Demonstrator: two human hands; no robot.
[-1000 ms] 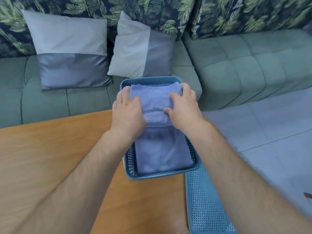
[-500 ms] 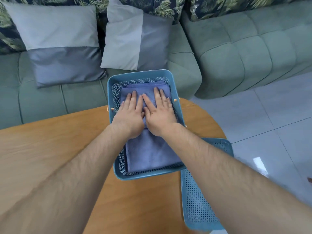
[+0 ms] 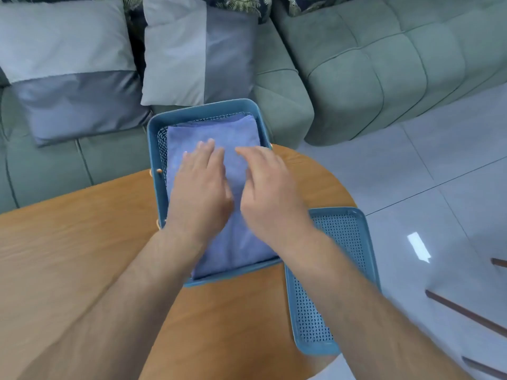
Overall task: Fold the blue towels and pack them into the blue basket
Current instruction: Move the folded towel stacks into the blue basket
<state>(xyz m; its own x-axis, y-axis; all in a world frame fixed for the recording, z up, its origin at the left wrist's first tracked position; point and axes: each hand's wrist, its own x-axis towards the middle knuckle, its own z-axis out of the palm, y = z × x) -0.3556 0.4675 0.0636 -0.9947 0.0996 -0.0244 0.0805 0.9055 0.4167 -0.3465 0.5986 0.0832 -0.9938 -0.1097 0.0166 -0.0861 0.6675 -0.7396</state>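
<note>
On the wooden table (image 3: 82, 229), folded blue towels (image 3: 214, 133) lie inside the blue basket (image 3: 203, 106). Pressed flat side by side half a second ago, the left hand (image 3: 201, 187) and right hand (image 3: 270, 193) now draw apart, fingers loosely extended, gripping nothing; packing appears nearly complete.

A home living room: green sofa (image 3: 384, 64), cushions (image 3: 68, 72), wooden table (image 3: 82, 242).
</note>
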